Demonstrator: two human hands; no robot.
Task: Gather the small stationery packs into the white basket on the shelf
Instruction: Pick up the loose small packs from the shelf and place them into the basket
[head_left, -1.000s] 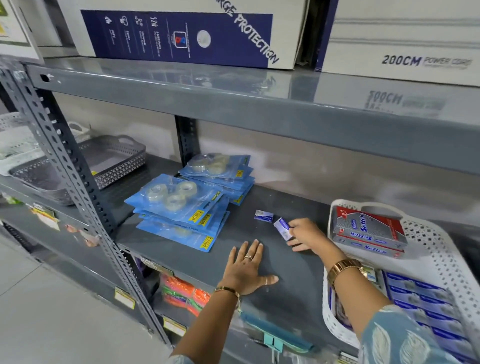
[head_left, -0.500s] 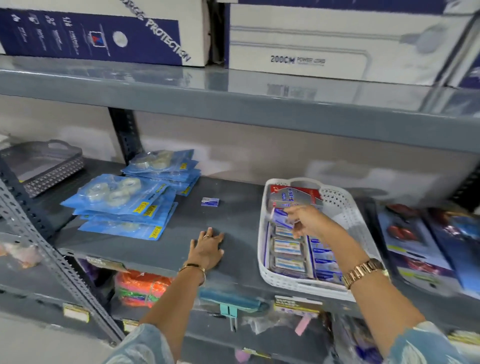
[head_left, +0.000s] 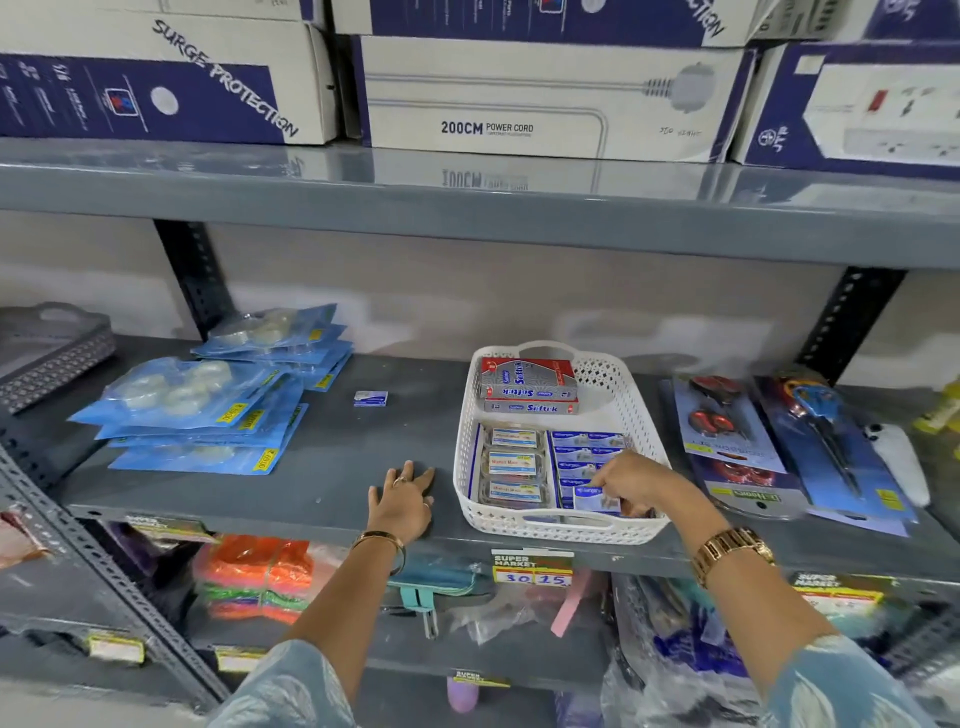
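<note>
A white perforated basket (head_left: 642, 415) stands on the grey shelf (head_left: 332, 467). It holds red Softek boxes (head_left: 527, 382) at the back and rows of small blue and clear packs at the front. My right hand (head_left: 631, 480) reaches into the basket's front right corner, fingers closed on a small blue-and-white pack (head_left: 595, 499) that rests low among the others. Flat on the shelf just left of the basket lies my left hand (head_left: 404, 501), holding nothing. One more small blue pack (head_left: 370, 398) lies alone on the shelf, further back.
Stacks of blue tape packs (head_left: 208, 410) lie on the left of the shelf, a grey basket (head_left: 52, 353) beyond them. Carded scissors (head_left: 810, 441) lie right of the white basket. Large boxes fill the shelf above; mixed goods sit below.
My right hand carried the small pack from the open shelf to the right and down into the basket's front corner. The view swung right. My left hand stayed flat on the shelf.
</note>
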